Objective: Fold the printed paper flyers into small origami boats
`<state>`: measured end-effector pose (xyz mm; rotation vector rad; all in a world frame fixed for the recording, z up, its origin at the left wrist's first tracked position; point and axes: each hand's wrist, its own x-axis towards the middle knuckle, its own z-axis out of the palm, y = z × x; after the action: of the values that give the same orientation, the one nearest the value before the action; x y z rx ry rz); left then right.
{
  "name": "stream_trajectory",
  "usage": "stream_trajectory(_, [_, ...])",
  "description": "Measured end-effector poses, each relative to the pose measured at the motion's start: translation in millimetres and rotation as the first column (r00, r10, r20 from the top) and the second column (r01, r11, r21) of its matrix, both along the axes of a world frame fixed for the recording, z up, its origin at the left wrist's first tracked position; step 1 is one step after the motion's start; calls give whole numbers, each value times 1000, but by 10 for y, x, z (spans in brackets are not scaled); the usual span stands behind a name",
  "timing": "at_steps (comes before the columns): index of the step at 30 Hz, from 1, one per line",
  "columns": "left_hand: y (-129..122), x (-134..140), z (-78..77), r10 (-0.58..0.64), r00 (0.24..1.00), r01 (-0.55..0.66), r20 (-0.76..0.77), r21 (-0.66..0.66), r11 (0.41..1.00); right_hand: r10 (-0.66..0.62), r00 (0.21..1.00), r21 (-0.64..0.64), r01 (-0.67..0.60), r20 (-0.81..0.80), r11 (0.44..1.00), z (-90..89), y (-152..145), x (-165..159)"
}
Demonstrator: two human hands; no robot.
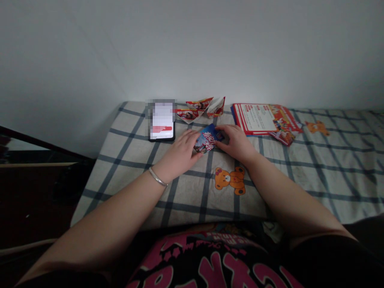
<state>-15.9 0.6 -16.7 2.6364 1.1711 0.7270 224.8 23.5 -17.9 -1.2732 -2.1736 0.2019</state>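
Note:
A small blue card (207,140) with white and red lettering lies low over the checked cloth, between my two hands. My left hand (181,154), with a silver bangle at the wrist, holds the card's left side, fingers over the far edge and thumb at the near edge. On the other side, my right hand (237,144) pinches the card's right end between thumb and fingers. Its fingertips cover part of that end. Whether the item is a single card or a thin stack, I cannot tell.
A phone (163,122) with a lit, partly blurred screen lies left of the hands. Folded red-and-white cards (188,115) stand near the wall. To the right are printed red-and-white sheets (256,118) and a small red card (283,138). The checked cloth (192,192) has printed bears.

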Motion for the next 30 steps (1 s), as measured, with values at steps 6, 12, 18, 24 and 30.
stream_trajectory(6, [-14, 32, 92, 75, 997, -74, 17, -67, 995, 2, 1000, -49, -1, 20, 999, 53, -16, -2])
stream_trajectory(12, [-19, 70, 96, 77, 971, -58, 225, -90, 994, -57, 991, -88, 47, -117, 995, 40, -35, -33])
stream_trajectory(18, [-81, 43, 220, 45, 940, -88, 337, 115, 989, -60, 962, 10, 64, -265, 998, 45, -55, -41])
stream_trajectory(24, [-112, 25, 246, -88, 971, 50, 221, 171, 984, -57, 952, 89, 87, -300, 992, 77, -63, -20])
stream_trajectory(30, [-99, 7, 244, -277, 941, 268, 197, 69, 961, -54, 943, 39, 71, -328, 997, 72, -77, -10])
